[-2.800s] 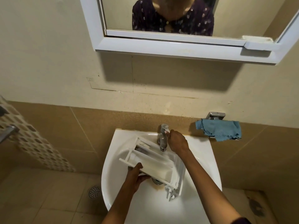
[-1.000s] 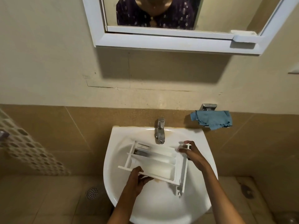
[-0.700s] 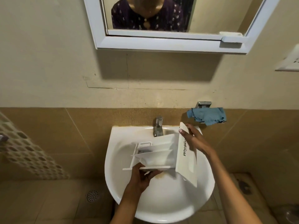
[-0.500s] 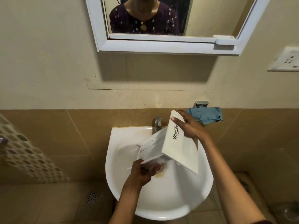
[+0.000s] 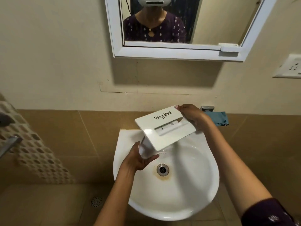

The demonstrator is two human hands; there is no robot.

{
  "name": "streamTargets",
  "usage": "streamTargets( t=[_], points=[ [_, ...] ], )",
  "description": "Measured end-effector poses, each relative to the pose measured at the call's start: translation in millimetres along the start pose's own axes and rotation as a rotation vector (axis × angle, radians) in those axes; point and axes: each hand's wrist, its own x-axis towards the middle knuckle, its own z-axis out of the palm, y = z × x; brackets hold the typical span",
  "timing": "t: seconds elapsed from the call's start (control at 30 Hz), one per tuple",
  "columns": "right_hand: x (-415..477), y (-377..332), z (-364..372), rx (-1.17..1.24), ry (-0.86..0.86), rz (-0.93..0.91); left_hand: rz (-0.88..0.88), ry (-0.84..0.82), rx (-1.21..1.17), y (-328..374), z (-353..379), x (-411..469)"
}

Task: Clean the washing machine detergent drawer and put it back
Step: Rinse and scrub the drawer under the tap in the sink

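Over the bowl of the sink (image 5: 187, 190), you have the detergent drawer (image 5: 164, 132) held clear of the porcelain and tipped so that its flat front panel, with the brand name and the recessed handle slot, faces up at you; the compartmented body hangs below and behind the panel, mostly hidden. Your left hand (image 5: 138, 160) cups the body from below, thumb up one side and fingers wrapped under it. Your right hand (image 5: 192, 115) pinches the far right corner of the panel, thumb on its face and the other fingers behind. It is probably a light, stiff piece of moulded plastic, likely wet and so slippery, and its thin dividers and the overhanging panel edges are the parts that would crack if it dropped on the basin. Take the weight on the body, as your left hand does, and use the panel corner only to steer; the handle slot would give a surer hold than the bare edge. Count one drawer and two hands on it. Beyond them there is one sink with one drain (image 5: 162, 169), ringed by a rusty stain, one blue cloth (image 5: 217, 119) hanging on the wall just beyond your right hand, one mirror (image 5: 162, 53) above, one wall socket (image 5: 291, 66) at the right and one floor drain (image 5: 96, 201) at the lower left. The drawer hides whatever tap there is.
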Motion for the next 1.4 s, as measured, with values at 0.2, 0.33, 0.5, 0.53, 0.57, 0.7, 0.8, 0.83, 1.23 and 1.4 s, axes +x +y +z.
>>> streamTargets(
  t=[0.2,0.33,0.5,0.53,0.57,0.7,0.8,0.83,1.23,1.4],
  points=[
    [6.0,-7.6,-3.9,0.087,-0.117,0.192,0.163,-0.078,0.443,24.5,11.0,-30.0],
    [0.9,-7.2,-11.1,0.193,-0.117,0.218,0.307,-0.018,0.448,43.9,10.9,-46.7],
    [-2.7,-8.8,-14.8,0.391,-0.119,0.224,0.469,0.045,0.44,58.7,26.8,-63.7],
    [-3.4,-10.1,-14.9,0.424,-0.118,0.23,0.504,0.063,0.448,57.9,32.2,-65.5],
    [-2.4,-10.1,-14.7,0.439,-0.112,0.231,0.535,0.078,0.447,56.7,37.6,-66.6],
    [-3.6,-10.0,-17.3,0.497,-0.096,0.214,0.628,0.119,0.399,56.6,54.2,-70.0],
    [-8.0,-13.2,-20.9,0.569,-0.1,0.161,0.685,0.119,0.377,58.7,59.1,-74.7],
    [-8.9,-13.2,-21.8,0.596,-0.098,0.145,0.698,0.119,0.375,58.0,59.7,-75.3],
    [-13.6,16.6,-2.8,0.64,-0.11,0.194,0.673,0.235,0.372,38.9,48.0,-56.8],
    [-14.8,11.5,-1.2,0.655,-0.105,0.197,0.693,0.268,0.391,44.5,51.4,-59.3]
  ],
)
